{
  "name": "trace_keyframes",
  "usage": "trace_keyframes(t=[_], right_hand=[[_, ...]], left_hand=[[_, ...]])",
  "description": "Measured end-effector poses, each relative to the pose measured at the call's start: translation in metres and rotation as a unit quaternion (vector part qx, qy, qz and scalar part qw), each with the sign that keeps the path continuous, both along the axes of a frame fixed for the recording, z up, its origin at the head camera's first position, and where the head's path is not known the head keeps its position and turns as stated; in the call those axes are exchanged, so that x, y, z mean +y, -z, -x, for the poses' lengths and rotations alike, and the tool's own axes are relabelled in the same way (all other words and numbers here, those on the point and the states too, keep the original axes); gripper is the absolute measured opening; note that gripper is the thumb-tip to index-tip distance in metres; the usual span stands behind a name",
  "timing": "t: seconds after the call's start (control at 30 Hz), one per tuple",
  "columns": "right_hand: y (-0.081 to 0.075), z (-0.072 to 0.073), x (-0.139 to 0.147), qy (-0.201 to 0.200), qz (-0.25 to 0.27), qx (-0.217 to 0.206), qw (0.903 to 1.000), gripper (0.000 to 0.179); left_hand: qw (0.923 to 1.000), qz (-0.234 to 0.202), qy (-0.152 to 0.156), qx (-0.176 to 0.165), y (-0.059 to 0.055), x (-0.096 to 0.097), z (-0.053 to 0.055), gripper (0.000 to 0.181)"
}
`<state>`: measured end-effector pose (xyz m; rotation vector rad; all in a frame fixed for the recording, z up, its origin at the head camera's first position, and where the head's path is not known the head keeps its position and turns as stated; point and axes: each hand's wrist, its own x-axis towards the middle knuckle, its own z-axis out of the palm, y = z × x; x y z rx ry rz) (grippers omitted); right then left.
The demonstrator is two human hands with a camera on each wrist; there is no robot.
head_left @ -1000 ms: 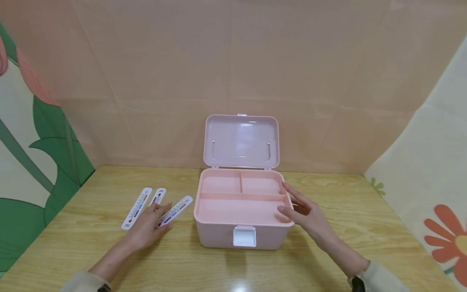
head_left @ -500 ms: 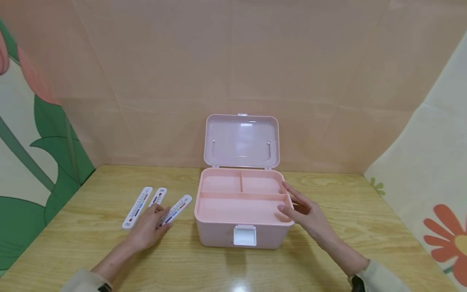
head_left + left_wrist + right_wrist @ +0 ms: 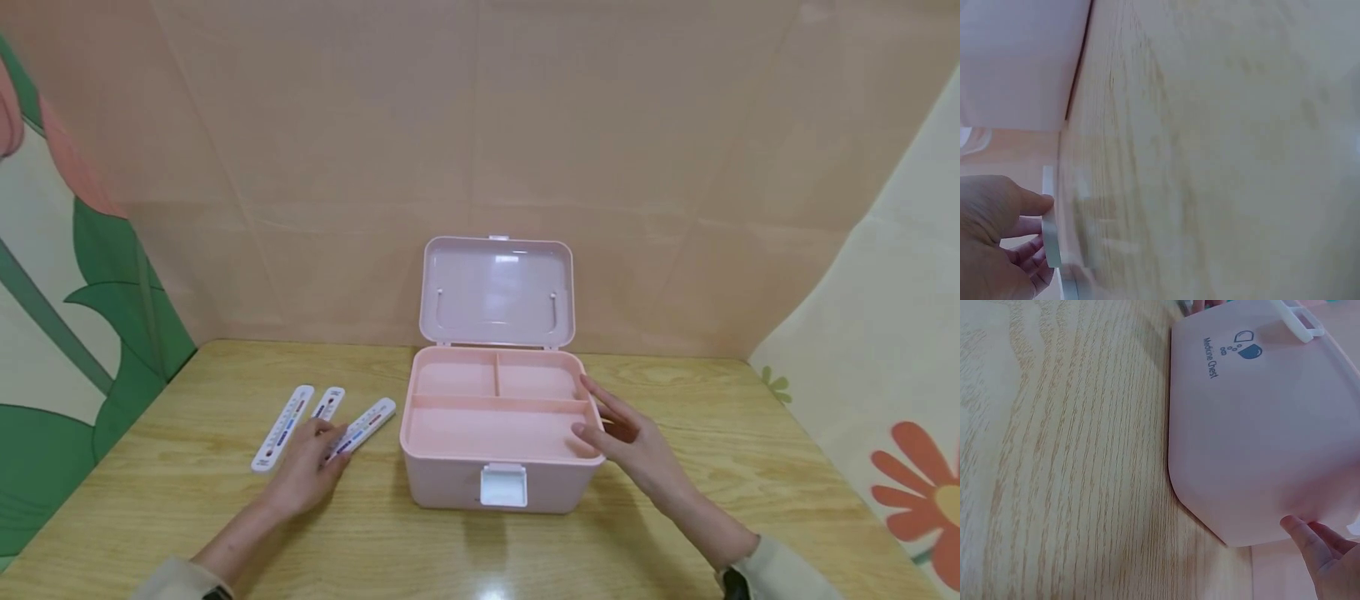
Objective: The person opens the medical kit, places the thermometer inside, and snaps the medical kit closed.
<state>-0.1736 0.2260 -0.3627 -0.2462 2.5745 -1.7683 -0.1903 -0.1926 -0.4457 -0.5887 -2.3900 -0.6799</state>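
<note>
A pink medicine chest (image 3: 450, 485) stands on the table with its lid (image 3: 497, 287) raised and a divided pink tray (image 3: 487, 429) at its top. To its left, my left hand (image 3: 302, 479) pinches a white strip thermometer (image 3: 369, 423) between thumb and fingers, close to the tabletop. Two more thermometers lie by that hand: one flat on the left (image 3: 281, 433), one partly hidden behind the fingers (image 3: 330, 403). My right hand (image 3: 648, 458) grips the chest's right rim, thumb over the edge and some fingers against the outer wall (image 3: 1254, 456).
The chest's white latch (image 3: 503, 485) hangs at its front. Behind the wooden table (image 3: 660, 400) rises a plain peach cloth (image 3: 322, 167). Flower-patterned cloth (image 3: 847, 358) borders the right side, and leaf-patterned cloth (image 3: 112, 283) the left.
The thermometer in my left hand has turned slightly, so its side edge now shows. That hand has shifted very little. The right hand and the chest stay put.
</note>
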Motion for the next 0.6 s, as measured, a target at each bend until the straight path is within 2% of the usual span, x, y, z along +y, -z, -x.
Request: trace_keyframes(t=[0.13, 0.4, 0.6], right_hand=[[0.000, 0.000, 0.000, -0.003, 0.003, -0.001, 1.0000, 0.061], [0.001, 0.001, 0.000, -0.002, 0.004, 0.004, 1.0000, 0.061], [0.001, 0.001, 0.001, 0.002, -0.001, 0.003, 1.0000, 0.061]], left_hand=[[0.9999, -0.014, -0.007, 0.007, -0.005, 0.001, -0.002, 0.034], [0.9997, -0.017, -0.015, 0.001, -0.015, 0.002, -0.002, 0.033], [0.9997, -0.014, -0.015, 0.013, -0.024, 0.003, -0.003, 0.033]])
